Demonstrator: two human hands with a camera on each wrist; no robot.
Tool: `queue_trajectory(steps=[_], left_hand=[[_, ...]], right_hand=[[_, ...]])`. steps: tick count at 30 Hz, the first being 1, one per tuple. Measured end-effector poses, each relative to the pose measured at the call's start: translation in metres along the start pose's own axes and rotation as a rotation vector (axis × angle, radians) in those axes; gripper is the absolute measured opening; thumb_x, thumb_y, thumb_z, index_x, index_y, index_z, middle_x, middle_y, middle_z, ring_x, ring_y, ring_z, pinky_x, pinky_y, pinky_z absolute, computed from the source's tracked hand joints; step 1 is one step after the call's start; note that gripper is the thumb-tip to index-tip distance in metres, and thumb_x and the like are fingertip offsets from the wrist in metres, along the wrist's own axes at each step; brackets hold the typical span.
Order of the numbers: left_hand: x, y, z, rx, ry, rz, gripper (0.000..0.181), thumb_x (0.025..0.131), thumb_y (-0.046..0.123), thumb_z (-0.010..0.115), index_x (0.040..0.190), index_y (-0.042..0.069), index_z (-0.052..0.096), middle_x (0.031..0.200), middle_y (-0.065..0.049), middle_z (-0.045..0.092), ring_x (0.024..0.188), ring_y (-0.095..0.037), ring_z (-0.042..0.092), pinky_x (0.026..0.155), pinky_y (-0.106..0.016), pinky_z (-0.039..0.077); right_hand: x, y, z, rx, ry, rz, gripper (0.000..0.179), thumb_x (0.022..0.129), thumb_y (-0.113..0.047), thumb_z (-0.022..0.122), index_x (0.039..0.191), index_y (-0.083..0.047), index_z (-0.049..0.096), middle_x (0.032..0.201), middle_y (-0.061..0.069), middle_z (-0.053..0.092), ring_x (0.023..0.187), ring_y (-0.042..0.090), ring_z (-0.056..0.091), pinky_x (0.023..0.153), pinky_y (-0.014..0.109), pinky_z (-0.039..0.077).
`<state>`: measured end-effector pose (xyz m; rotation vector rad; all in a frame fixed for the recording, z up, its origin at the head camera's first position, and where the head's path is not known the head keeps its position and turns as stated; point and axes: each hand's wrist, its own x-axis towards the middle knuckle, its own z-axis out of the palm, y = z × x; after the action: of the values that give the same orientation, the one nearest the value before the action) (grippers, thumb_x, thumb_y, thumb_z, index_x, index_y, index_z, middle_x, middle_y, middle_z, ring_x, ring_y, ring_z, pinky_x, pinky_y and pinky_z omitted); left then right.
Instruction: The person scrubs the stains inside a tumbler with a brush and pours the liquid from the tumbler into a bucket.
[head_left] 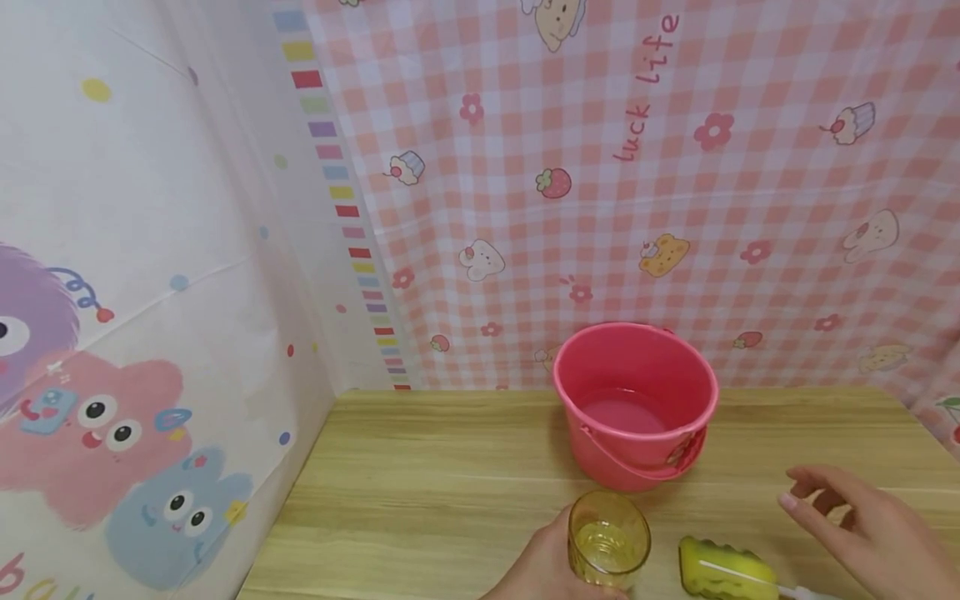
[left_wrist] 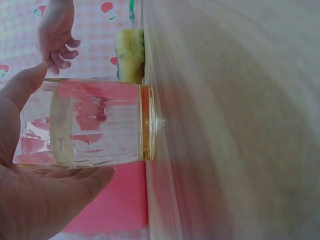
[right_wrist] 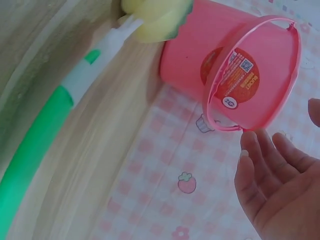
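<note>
My left hand [head_left: 551, 557] grips an amber-tinted glass cup [head_left: 609, 537] around its side, with the rim facing up. In the left wrist view, the base of the cup [left_wrist: 147, 122] is close to the wooden table; I cannot tell whether it touches. My right hand [head_left: 873, 521] hovers over the right part of the table, fingers loosely bent and holding nothing. Between the hands lies a yellow-green sponge brush [head_left: 727, 571]; the right wrist view shows its white and green handle [right_wrist: 40, 130]. A pink bucket [head_left: 633, 458] stands just behind the cup.
The bucket's handle hangs down at its front, and what looks like shallow water covers its bottom. The wooden table [head_left: 420, 492] ends at a pink checked cloth [head_left: 487, 200] behind. A white cartoon-print cloth [head_left: 187, 208] hangs along the left.
</note>
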<state>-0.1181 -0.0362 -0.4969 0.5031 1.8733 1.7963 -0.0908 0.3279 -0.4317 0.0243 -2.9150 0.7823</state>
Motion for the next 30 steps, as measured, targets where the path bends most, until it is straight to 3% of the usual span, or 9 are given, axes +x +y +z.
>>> queue_trajectory(steps=[10,17,25,30], left_hand=[[0.000,-0.001,0.000,0.015,-0.001,0.026,0.084,0.074,0.007,0.095,0.140,0.039,0.054,0.130,0.014,0.066,0.122,-0.009,0.061,0.106,-0.026,0.047],[0.000,-0.002,0.000,0.017,-0.005,0.035,0.085,0.074,0.008,0.096,0.141,0.039,0.053,0.130,0.013,0.066,0.122,-0.009,0.061,0.106,-0.026,0.047],[0.000,-0.002,0.000,-0.002,-0.025,0.043,0.084,0.075,0.009,0.095,0.142,0.038,0.053,0.131,0.012,0.066,0.123,-0.011,0.061,0.106,-0.025,0.046],[0.000,-0.002,-0.001,0.009,-0.020,0.054,0.083,0.075,0.009,0.095,0.141,0.037,0.053,0.130,0.012,0.067,0.123,-0.010,0.062,0.106,-0.025,0.047]], right_hand=[[0.007,-0.011,0.006,0.063,0.126,-0.050,0.043,0.102,-0.034,0.070,0.129,-0.001,0.064,0.114,0.013,0.071,0.081,-0.013,0.052,0.061,0.022,0.050],[0.017,-0.017,0.009,0.121,0.114,-0.019,0.051,0.103,-0.039,0.067,0.137,-0.001,0.059,0.123,0.018,0.070,0.085,-0.014,0.053,0.063,0.021,0.051],[0.029,-0.023,0.014,0.222,0.150,-0.100,0.052,0.105,-0.029,0.067,0.145,0.000,0.054,0.127,0.022,0.069,0.093,-0.020,0.051,0.067,0.017,0.051],[0.039,-0.025,0.017,0.247,0.138,-0.101,0.051,0.106,-0.028,0.064,0.145,0.002,0.054,0.127,0.024,0.069,0.093,-0.020,0.051,0.068,0.017,0.051]])
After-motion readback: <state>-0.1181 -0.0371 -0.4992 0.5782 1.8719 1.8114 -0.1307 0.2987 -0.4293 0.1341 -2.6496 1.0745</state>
